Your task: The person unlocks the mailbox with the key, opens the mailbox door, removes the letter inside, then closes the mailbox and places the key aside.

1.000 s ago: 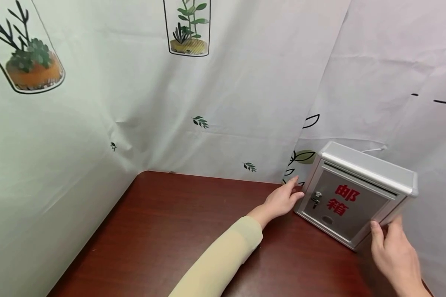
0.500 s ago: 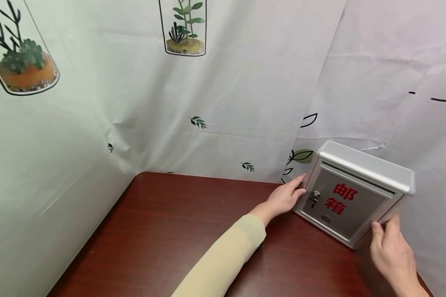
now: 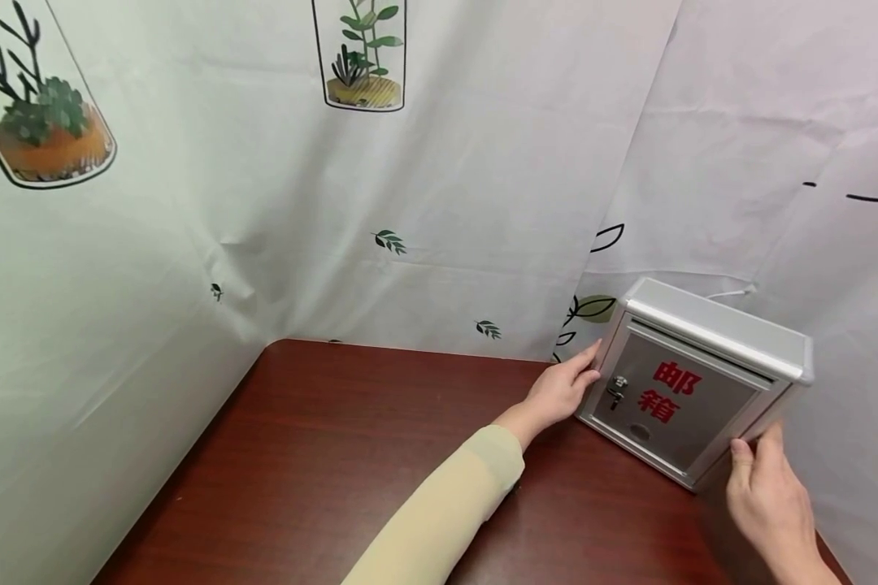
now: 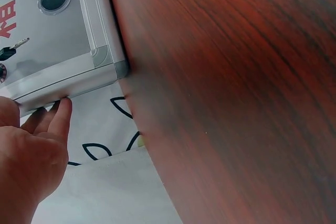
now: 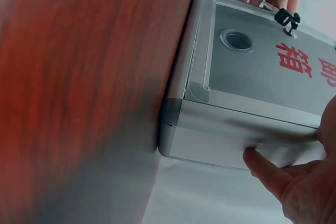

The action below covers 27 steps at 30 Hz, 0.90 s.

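A silver metal mailbox (image 3: 713, 414) with red Chinese characters stands on the brown table at the right, tipped a little in the head view. A key (image 3: 615, 400) is in the lock at the left of its door, below a long slot. My left hand (image 3: 562, 392) touches the box's left side with extended fingers. At the opposite side my right hand (image 3: 771, 491) grips the lower edge, thumb along the front edge and fingers on the side wall; some fingertips are hidden. A round window (image 5: 237, 40) shows low on the door in the right wrist view.
The brown wooden table (image 3: 322, 463) has its far edge against a pale curtain (image 3: 439, 162) printed with plants and leaves. A thin white strand (image 3: 732, 292) shows behind the mailbox. The curtain also hangs close at the left and right.
My left hand has moved right, onto the mailbox's left side. The mailbox and right hand sit slightly further left in the picture, mostly along with a small shift of the view.
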### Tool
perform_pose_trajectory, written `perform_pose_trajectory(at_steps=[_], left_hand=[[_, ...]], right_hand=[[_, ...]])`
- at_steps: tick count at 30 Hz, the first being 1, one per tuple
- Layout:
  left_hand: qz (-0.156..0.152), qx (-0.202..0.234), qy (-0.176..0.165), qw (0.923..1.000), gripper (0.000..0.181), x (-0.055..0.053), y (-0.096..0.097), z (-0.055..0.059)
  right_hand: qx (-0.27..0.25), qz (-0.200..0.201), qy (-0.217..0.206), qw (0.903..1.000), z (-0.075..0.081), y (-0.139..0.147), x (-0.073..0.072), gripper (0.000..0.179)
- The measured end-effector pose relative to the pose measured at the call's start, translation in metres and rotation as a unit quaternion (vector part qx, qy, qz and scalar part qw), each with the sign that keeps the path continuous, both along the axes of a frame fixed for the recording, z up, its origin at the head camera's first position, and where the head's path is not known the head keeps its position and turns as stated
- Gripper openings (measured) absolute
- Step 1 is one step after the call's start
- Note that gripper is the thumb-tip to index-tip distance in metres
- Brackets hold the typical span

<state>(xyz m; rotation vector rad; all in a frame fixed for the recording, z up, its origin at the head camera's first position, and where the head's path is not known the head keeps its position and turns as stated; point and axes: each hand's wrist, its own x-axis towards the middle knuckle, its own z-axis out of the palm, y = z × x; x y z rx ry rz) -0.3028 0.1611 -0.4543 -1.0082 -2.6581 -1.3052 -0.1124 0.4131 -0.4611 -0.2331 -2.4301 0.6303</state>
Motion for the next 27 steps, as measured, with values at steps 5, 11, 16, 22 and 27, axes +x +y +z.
perform_pose_trajectory(at_steps=[5, 11, 16, 22, 27], left_hand=[[0.001, 0.006, -0.001, 1.0000, 0.060, 0.002, -0.003, 0.001], [0.001, 0.018, 0.005, 0.9998, 0.061, 0.003, -0.006, 0.001], [-0.003, 0.025, 0.001, 0.9997, 0.061, 0.004, -0.008, 0.000], [-0.001, 0.043, -0.002, 0.9991, 0.061, 0.008, -0.013, -0.002], [0.003, 0.056, -0.002, 0.9984, 0.060, 0.012, -0.019, -0.003]], right_hand=[[-0.002, 0.006, 0.007, 1.0000, 0.001, -0.001, 0.001, 0.052], [-0.007, 0.017, 0.009, 0.9998, 0.003, 0.000, 0.001, 0.055], [-0.008, 0.021, 0.007, 0.9997, 0.003, 0.002, 0.002, 0.050], [-0.007, 0.036, 0.018, 0.9992, 0.002, 0.003, 0.001, 0.053], [-0.011, 0.046, 0.032, 0.9984, 0.000, 0.002, 0.001, 0.058]])
